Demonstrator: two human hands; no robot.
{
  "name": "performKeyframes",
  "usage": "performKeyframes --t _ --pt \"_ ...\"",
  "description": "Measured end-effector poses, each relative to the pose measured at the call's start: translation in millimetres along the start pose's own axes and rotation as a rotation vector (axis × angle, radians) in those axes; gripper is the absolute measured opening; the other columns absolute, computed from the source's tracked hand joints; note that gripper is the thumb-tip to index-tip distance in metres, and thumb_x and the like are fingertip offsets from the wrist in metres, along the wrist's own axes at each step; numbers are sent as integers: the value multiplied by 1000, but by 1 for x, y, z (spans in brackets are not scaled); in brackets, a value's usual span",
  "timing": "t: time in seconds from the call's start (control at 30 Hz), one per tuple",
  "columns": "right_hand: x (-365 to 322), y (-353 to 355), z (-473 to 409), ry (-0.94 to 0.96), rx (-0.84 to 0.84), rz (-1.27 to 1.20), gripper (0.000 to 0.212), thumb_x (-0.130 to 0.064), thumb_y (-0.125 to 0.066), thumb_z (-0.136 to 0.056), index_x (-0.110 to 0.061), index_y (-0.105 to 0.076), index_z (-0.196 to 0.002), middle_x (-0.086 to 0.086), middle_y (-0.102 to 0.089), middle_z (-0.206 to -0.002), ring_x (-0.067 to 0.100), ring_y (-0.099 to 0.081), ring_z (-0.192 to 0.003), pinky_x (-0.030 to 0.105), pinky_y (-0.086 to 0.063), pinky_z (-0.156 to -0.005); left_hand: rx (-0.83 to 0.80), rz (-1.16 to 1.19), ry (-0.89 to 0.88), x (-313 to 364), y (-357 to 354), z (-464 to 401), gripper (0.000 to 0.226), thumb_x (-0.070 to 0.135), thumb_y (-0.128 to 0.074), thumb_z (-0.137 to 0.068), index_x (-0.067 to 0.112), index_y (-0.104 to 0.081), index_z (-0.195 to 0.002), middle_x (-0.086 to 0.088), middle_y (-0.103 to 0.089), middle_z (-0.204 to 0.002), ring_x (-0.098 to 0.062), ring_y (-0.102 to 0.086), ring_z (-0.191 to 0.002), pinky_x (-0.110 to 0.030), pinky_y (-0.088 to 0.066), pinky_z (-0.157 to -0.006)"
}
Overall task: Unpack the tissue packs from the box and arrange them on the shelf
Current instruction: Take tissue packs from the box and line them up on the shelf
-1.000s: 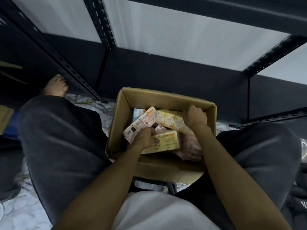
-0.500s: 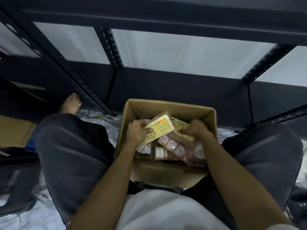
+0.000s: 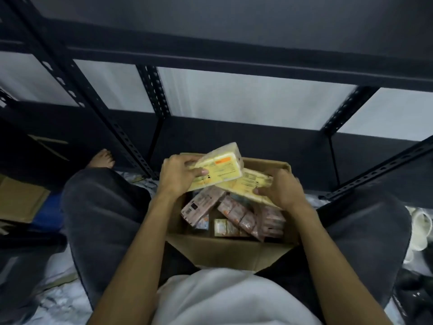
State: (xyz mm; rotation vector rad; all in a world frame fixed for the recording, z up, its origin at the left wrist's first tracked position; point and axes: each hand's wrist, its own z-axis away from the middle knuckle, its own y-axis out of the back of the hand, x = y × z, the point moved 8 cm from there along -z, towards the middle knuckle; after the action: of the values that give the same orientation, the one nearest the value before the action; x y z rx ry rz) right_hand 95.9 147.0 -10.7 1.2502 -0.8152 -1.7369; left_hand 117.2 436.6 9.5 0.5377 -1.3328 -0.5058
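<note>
An open cardboard box (image 3: 225,250) sits on the floor between my knees. My left hand (image 3: 178,174) grips a yellow tissue pack (image 3: 221,166) with an orange label, lifted above the box's far left corner. A second yellow tissue pack (image 3: 251,186) lies tilted under it, with my right hand (image 3: 278,191) closed on its right end. Several pink tissue packs (image 3: 239,214) and a small yellow one (image 3: 221,227) lie loose in the box below. The dark metal shelf (image 3: 234,137) stands just behind the box.
Slotted black shelf uprights (image 3: 153,90) and a cross beam (image 3: 210,64) frame pale panels ahead. A flattened cardboard piece (image 3: 21,198) lies at the left. My bare foot (image 3: 103,158) rests near the left upright. White objects (image 3: 419,228) sit at the right edge.
Both hands have risen with their yellow packs, the left pack now above the box rim. The view has tilted up toward the shelf.
</note>
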Motion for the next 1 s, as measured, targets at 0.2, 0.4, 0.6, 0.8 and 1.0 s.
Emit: performKeyframes --t 0.2,0.4,0.6,0.8,1.0 --pt "-20 120 62 186 242 -115 55 -30 -92 -70 -19 -72 -121 -6 -66 -108 22 -57 -106 43 -46 -93 134 9 -209 90 98 30 46 21 -90 -72 18 -76 -116 25 -57 -87 26 -56 -79 5 -38 -76" --pt "-26 241 126 248 523 -327 54 -31 -91 -65 -30 -73 -117 -11 -64 -113 -4 -53 -97 2 -37 -86 332 -26 -399 178 191 52 43 39 -88 -71 41 -72 -111 24 -63 -94 -2 -60 -94 -19 -46 -87" --pt "-43 309 111 451 792 -288 58 -22 -92 -65 -20 -72 -120 -35 -57 -110 11 -58 -109 15 -42 -99 461 -211 -507 245 211 21 49 51 -84 -73 38 -73 -119 0 -57 -108 -16 -53 -102 -23 -38 -89" --pt "-59 337 53 561 844 -128 61 -19 -93 -64 -16 -71 -121 -6 -66 -125 22 -53 -116 47 -38 -108 434 -272 -611 288 190 -24 45 43 -84 -77 29 -75 -118 -6 -64 -109 -26 -56 -109 -39 -40 -103" --pt "-55 347 9 538 764 -45 64 -24 -91 -70 -15 -67 -129 -11 -60 -125 22 -50 -121 54 -38 -110 358 -184 -677 288 174 -75 43 38 -87 -75 25 -77 -114 15 -71 -119 -15 -49 -103 -29 -38 -100"
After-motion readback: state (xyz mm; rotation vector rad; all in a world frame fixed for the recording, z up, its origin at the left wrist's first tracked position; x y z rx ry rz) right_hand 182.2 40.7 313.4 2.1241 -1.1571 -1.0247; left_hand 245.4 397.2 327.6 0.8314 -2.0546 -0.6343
